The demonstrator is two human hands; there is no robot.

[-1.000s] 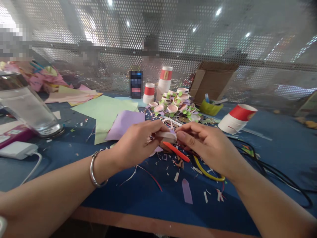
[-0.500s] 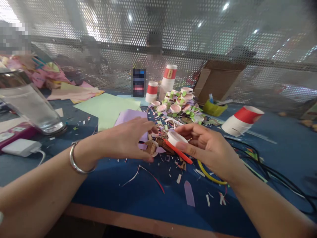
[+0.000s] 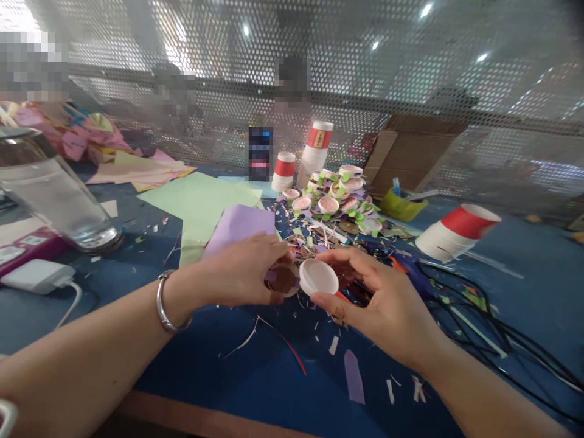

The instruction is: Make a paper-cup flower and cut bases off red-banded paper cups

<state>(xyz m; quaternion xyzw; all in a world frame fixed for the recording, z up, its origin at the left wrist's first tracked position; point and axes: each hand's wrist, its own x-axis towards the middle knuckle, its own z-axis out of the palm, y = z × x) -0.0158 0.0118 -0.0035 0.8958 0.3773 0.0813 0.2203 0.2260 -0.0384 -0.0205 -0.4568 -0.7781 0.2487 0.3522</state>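
Note:
My right hand [image 3: 376,301] holds a small white round cup base [image 3: 318,277] between thumb and fingers, its hollow side facing me. My left hand [image 3: 244,271], with a metal bangle [image 3: 165,302] on the wrist, pinches a brown round disc [image 3: 283,280] right beside the white piece. Both hands hover just above the blue table [image 3: 255,365], over a litter of paper scraps. A pile of decorated cup bases with green bits [image 3: 335,201] lies just beyond my hands.
A glass jar [image 3: 55,194] and a white charger [image 3: 39,275] sit at the left. Green [image 3: 201,198] and purple [image 3: 237,222] paper sheets lie ahead. A tipped red-and-white paper cup [image 3: 456,231], black cables [image 3: 493,328] and a cardboard box [image 3: 410,155] are at the right. Stacked cups [image 3: 314,152] stand by a perforated screen.
My hands parted from the white piece they held together; the right hand kept it and turned its hollow side toward me. The left hand picked up a brown disc and brought it alongside.

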